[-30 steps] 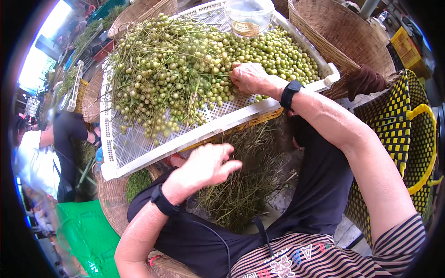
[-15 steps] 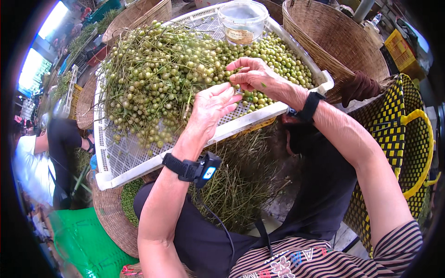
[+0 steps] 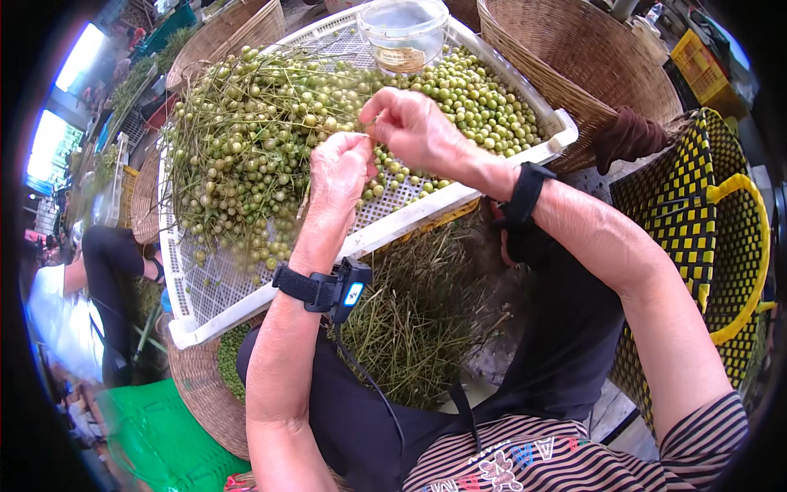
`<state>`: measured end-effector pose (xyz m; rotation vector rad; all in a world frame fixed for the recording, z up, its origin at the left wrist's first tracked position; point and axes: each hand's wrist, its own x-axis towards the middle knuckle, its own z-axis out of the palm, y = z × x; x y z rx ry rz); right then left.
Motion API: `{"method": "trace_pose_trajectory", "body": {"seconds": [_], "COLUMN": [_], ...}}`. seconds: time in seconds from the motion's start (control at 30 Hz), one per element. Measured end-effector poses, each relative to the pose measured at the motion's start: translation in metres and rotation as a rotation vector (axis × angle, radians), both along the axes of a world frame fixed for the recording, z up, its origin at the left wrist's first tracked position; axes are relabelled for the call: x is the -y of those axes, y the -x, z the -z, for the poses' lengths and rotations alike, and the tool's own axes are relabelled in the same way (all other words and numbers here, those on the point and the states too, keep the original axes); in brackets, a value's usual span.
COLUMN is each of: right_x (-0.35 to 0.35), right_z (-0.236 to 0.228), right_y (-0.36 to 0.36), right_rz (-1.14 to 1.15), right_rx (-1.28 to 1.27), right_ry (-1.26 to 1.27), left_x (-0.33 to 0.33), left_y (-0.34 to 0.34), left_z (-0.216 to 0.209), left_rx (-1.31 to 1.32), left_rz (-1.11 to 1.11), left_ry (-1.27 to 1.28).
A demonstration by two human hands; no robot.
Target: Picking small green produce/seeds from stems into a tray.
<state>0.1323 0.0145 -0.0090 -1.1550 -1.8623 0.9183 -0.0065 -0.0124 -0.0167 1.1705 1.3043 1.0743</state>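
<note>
A white mesh tray (image 3: 426, 200) stands before me, tilted in the view. On its left side lies a heap of round green fruits on thin stems (image 3: 254, 135); loose green fruits (image 3: 496, 102) cover its right side. My left hand (image 3: 338, 168) is closed above the heap's right edge, fingers curled inward. Close by it, my right hand (image 3: 414, 127) is bent in a pinch, slightly blurred, over the boundary between stemmed and loose fruits. Whatever lies between the fingers is hidden. A clear plastic tub (image 3: 403, 37) rests on the tray's far side.
Large wicker baskets (image 3: 566, 57) stand beyond the tray. At right is a black-and-yellow woven basket (image 3: 668, 238) with a yellow handle. Cut stems (image 3: 410, 328) litter the ground between my legs. A round basket (image 3: 201, 381) of small green fruits and a green sack (image 3: 156, 435) lie lower left.
My left hand's fingers, stretched out before, have curled closed. My right hand has shifted a little left and up, still in a pinch. The whole view has shifted slightly.
</note>
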Motion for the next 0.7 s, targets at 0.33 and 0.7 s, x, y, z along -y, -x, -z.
{"method": "trace_pose_trajectory", "body": {"seconds": [0.33,0.7], "right_x": [-0.005,0.012], "right_z": [0.049,0.05], "right_y": [-0.016,0.027], "right_rz": [-0.224,-0.484], "right_rx": [0.496,0.343], "right_ry": [-0.02,-0.449], "left_x": [0.07,0.134], "left_y": [0.011,0.009], "left_z": [-0.001,0.06], "left_rx": [-0.212,-0.797], "left_rz": [0.63,1.073], "left_ry": [0.242,-0.038]}}
